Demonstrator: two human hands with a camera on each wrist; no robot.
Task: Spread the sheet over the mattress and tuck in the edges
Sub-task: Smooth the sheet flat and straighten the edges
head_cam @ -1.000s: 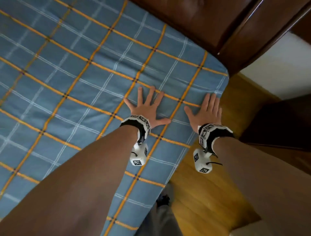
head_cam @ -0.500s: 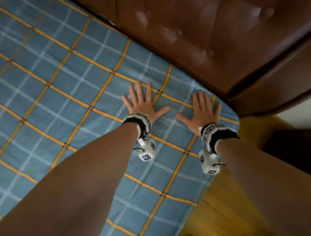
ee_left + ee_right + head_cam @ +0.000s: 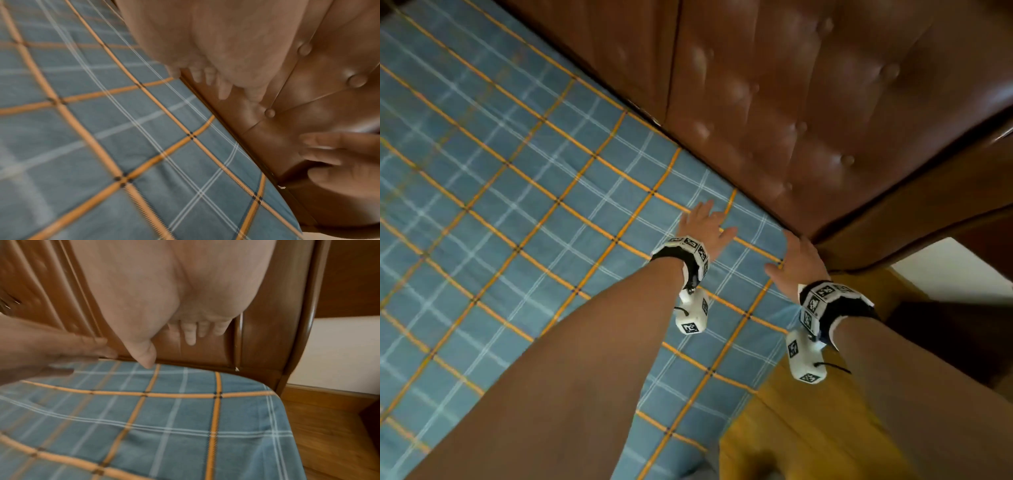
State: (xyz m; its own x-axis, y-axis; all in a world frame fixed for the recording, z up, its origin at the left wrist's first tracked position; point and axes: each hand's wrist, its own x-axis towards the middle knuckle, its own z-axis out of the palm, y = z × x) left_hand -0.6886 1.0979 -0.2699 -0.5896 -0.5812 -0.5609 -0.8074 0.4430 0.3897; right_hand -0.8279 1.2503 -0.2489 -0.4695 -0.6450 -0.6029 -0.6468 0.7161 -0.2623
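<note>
A blue sheet with orange and white checks lies flat over the mattress, reaching its rounded corner by the headboard. My left hand hovers low over the sheet near the headboard, fingers straight and spread, holding nothing. My right hand is at the mattress corner, fingers straight and pointing at the seam where sheet meets headboard; its fingertips show in front of the wood. Whether either hand touches the cloth I cannot tell.
A brown tufted leather headboard with buttons runs along the far edge of the bed. Its wooden side post stands right of the corner. A wooden floor and a white wall lie to the right.
Both hands have slid across the sheet toward the headboard and the mattress corner. The right hand has reached the seam at the corner. The fingers stay straight throughout.
</note>
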